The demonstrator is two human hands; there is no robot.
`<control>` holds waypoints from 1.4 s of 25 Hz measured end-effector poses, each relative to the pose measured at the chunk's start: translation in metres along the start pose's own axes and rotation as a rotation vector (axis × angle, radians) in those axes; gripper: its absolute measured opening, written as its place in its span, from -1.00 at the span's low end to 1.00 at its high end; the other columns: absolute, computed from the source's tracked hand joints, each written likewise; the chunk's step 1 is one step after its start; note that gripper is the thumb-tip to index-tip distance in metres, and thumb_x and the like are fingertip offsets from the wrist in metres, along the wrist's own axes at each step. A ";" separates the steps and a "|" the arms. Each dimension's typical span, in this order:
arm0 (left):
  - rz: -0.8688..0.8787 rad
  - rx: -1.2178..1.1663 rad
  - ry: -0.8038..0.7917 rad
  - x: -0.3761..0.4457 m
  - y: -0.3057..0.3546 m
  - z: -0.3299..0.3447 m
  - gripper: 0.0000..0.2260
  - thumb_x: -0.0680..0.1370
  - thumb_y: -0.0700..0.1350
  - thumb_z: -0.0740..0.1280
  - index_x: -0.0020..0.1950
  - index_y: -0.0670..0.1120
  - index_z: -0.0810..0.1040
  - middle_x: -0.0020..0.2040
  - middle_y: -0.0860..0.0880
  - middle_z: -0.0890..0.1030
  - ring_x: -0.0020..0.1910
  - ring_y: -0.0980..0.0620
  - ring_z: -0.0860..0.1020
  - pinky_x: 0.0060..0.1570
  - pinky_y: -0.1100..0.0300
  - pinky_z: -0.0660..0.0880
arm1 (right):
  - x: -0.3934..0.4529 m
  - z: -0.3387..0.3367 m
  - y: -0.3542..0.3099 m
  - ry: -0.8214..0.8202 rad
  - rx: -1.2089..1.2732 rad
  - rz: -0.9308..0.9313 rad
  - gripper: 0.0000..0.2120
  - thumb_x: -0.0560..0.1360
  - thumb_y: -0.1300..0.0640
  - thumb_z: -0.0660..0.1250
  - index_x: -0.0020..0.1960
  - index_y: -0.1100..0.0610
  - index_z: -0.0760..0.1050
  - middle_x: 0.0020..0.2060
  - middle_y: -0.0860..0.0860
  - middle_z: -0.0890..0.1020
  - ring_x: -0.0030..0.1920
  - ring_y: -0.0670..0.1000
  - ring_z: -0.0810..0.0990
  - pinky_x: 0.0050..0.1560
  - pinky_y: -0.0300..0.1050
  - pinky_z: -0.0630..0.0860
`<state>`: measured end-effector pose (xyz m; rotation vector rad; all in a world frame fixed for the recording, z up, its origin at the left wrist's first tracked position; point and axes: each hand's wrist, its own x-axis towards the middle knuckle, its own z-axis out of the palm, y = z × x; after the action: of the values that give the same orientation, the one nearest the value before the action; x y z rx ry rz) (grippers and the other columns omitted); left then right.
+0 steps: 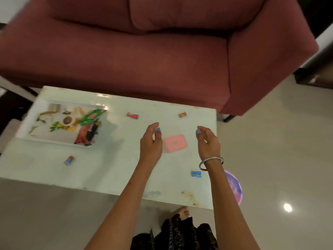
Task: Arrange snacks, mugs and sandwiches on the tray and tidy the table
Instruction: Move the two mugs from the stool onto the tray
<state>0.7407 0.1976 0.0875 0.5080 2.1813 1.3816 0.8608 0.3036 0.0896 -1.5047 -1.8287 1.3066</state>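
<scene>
pink, the flat lid [175, 143] lies on the table [111, 170] between the left hand [151, 141] and the right hand [207, 141], just beside both and touched by neither. both hands hover with fingers loosely curled, holding nothing. the tray [45, 138] with snack packets [90, 127] lies well beyond the left hand.

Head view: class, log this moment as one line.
hands: left, right empty | between: pink pad | tray: snack packs | table: four loose sweets
</scene>
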 end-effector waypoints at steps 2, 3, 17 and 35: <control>-0.014 -0.020 0.051 -0.006 -0.002 -0.047 -0.70 0.61 -0.12 0.08 0.31 -0.06 0.42 0.33 -0.03 0.47 0.31 0.03 0.40 0.20 0.30 0.26 | -0.024 0.028 -0.028 -0.020 0.013 -0.046 -0.77 0.56 0.12 0.21 0.18 0.13 0.51 0.11 0.10 0.62 0.14 0.07 0.56 -0.02 -0.33 0.32; -0.023 -0.027 0.071 -0.011 -0.005 -0.071 -0.69 0.62 -0.11 0.07 0.32 -0.06 0.41 0.34 -0.04 0.46 0.32 0.02 0.39 0.21 0.29 0.25 | -0.039 0.042 -0.040 -0.031 0.018 -0.063 -0.77 0.56 0.12 0.21 0.18 0.12 0.51 0.11 0.10 0.62 0.13 0.04 0.55 -0.04 -0.36 0.31; -0.107 -0.183 0.281 -0.063 -0.093 -0.332 -0.63 0.62 0.00 0.05 0.41 -0.02 0.28 0.42 -0.03 0.36 0.38 -0.03 0.34 0.34 0.13 0.28 | -0.193 0.232 -0.146 -0.253 0.000 -0.268 -0.74 0.55 0.08 0.19 0.19 0.08 0.51 0.14 0.00 0.58 0.08 -0.07 0.49 0.11 -0.22 0.35; -0.282 -0.193 0.595 0.057 -0.142 -0.471 -0.62 0.59 0.01 0.13 0.39 -0.06 0.28 0.40 -0.06 0.38 0.36 -0.02 0.35 0.17 0.22 0.27 | -0.161 0.451 -0.260 -0.737 -0.112 -0.384 -0.75 0.54 0.11 0.23 0.20 0.10 0.48 0.20 0.11 0.56 0.22 0.09 0.52 0.23 -0.04 0.44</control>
<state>0.4083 -0.1685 0.1143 -0.3181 2.3967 1.7047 0.4182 -0.0109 0.1411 -0.6703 -2.5042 1.7021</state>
